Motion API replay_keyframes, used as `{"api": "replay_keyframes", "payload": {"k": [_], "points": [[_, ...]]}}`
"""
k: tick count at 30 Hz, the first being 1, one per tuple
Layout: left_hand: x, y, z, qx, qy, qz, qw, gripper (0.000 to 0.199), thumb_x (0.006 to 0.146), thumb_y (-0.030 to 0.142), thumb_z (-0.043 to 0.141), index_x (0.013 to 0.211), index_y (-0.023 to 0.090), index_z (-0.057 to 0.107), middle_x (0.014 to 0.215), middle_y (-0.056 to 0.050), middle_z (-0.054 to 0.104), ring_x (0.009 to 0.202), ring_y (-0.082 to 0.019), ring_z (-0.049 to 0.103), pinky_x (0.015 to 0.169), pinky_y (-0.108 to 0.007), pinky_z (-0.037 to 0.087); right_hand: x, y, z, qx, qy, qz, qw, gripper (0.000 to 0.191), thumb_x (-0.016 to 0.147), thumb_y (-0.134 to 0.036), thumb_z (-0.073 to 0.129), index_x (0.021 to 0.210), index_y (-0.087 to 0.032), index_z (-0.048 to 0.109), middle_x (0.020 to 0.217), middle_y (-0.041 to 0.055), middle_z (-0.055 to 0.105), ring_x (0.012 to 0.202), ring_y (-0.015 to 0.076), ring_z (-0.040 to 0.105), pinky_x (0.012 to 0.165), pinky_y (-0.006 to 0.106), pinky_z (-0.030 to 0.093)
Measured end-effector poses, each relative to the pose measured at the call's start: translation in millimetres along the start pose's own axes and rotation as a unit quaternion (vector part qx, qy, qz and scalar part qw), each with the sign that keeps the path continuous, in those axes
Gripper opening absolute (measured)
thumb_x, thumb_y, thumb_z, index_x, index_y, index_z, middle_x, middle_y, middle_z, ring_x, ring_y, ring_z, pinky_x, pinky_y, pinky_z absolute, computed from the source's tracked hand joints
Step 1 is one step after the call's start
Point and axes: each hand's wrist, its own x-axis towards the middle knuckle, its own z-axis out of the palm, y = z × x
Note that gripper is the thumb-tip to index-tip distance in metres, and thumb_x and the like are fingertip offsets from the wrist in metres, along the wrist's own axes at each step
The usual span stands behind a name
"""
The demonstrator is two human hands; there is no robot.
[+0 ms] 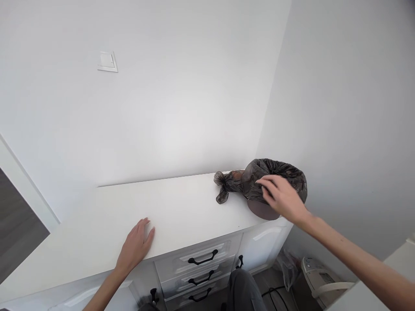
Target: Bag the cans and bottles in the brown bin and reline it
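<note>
My left hand (136, 244) rests flat on the white cabinet top (175, 209), its thumb and fingers apart, with nothing held. Over the right end of the top, my right hand (282, 196) is at a dark, see-through plastic bag (251, 179). Its fingers are loosely bent, with the thumb apart from them. Whether they touch the bag cannot be made out. The bag's knotted end (222, 185) lies to the left. Beneath the bag shows the brown rounded edge of an object (263, 210); the rest of it is hidden.
Drawers with black handles (203, 257) form the cabinet's front. A light switch (107, 61) sits on the wall behind. On the floor at lower right stand a light-coloured appliance (319, 274) and a clear plastic bag (287, 268). My knee (244, 289) is close to the drawers.
</note>
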Motion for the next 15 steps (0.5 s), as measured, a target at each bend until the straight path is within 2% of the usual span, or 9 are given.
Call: {"api": "replay_keyframes", "payload": {"k": [2, 3, 5, 7, 9, 12, 15], "points": [[-1, 2, -1.0, 0.002, -0.008, -0.003, 1.000, 0.052, 0.099, 0.052, 0.039, 0.134, 0.017, 0.056, 0.150, -0.015, 0.058, 0.142, -0.033, 0.052, 0.117, -0.051, 0.043, 0, -28, 26, 0.036, -0.087, -0.054, 0.994, 0.034, 0.101, -0.021, 0.042, 0.122, -0.024, 0.069, 0.122, 0.0130, 0.068, 0.108, 0.0291, 0.066, 0.097, 0.047, 0.052], [-1, 3, -1.6, 0.004, -0.012, -0.006, 1.000, 0.052, 0.099, 0.052, 0.038, 0.134, 0.017, 0.056, 0.151, -0.015, 0.058, 0.143, -0.033, 0.052, 0.117, -0.051, 0.042, 0, -39, 42, 0.047, -0.130, -0.056, 0.989, 0.032, 0.100, -0.020, 0.043, 0.118, -0.024, 0.070, 0.122, 0.0124, 0.068, 0.100, 0.0278, 0.068, 0.091, 0.045, 0.054], [-1, 6, -2.5, 0.007, -0.019, -0.010, 1.000, 0.051, 0.099, 0.051, 0.037, 0.133, 0.017, 0.056, 0.152, -0.015, 0.057, 0.144, -0.033, 0.050, 0.118, -0.051, 0.042, 1, -54, 78, 0.062, -0.198, -0.010, 0.978, 0.029, 0.098, -0.021, 0.048, 0.117, -0.022, 0.070, 0.135, 0.0141, 0.061, 0.086, 0.0244, 0.069, 0.077, 0.040, 0.055], [-1, 8, -3.0, 0.010, -0.021, -0.011, 1.000, 0.051, 0.100, 0.051, 0.037, 0.133, 0.017, 0.056, 0.152, -0.015, 0.057, 0.144, -0.033, 0.050, 0.118, -0.052, 0.042, 3, -63, 115, 0.070, -0.232, 0.066, 0.968, 0.029, 0.094, -0.021, 0.054, 0.119, -0.020, 0.068, 0.154, 0.0168, 0.046, 0.080, 0.0216, 0.069, 0.071, 0.036, 0.054], [-2, 9, -2.8, 0.014, -0.021, -0.010, 1.000, 0.050, 0.100, 0.050, 0.037, 0.133, 0.017, 0.055, 0.152, -0.015, 0.057, 0.144, -0.033, 0.050, 0.118, -0.052, 0.042, 6, -67, 151, 0.073, -0.232, 0.135, 0.960, 0.032, 0.091, -0.019, 0.058, 0.121, -0.018, 0.066, 0.164, 0.0196, 0.030, 0.080, 0.0204, 0.070, 0.072, 0.036, 0.054], [-3, 11, -1.4, 0.020, -0.024, -0.017, 0.999, 0.049, 0.101, 0.050, 0.037, 0.134, 0.018, 0.054, 0.154, -0.014, 0.055, 0.144, -0.033, 0.049, 0.118, -0.052, 0.042, 14, -66, 197, 0.075, -0.196, 0.201, 0.957, 0.034, 0.092, -0.018, 0.055, 0.125, -0.014, 0.062, 0.167, 0.0232, 0.018, 0.084, 0.0225, 0.071, 0.075, 0.040, 0.054], [-3, 13, 0.6, 0.024, -0.023, -0.022, 0.999, 0.044, 0.101, 0.048, 0.039, 0.132, 0.021, 0.054, 0.154, -0.012, 0.055, 0.143, -0.032, 0.050, 0.117, -0.052, 0.043, 21, -58, 236, 0.068, -0.162, 0.229, 0.957, 0.034, 0.093, -0.020, 0.052, 0.125, -0.013, 0.061, 0.168, 0.0210, 0.015, 0.104, 0.0302, 0.068, 0.077, 0.042, 0.055]]}}
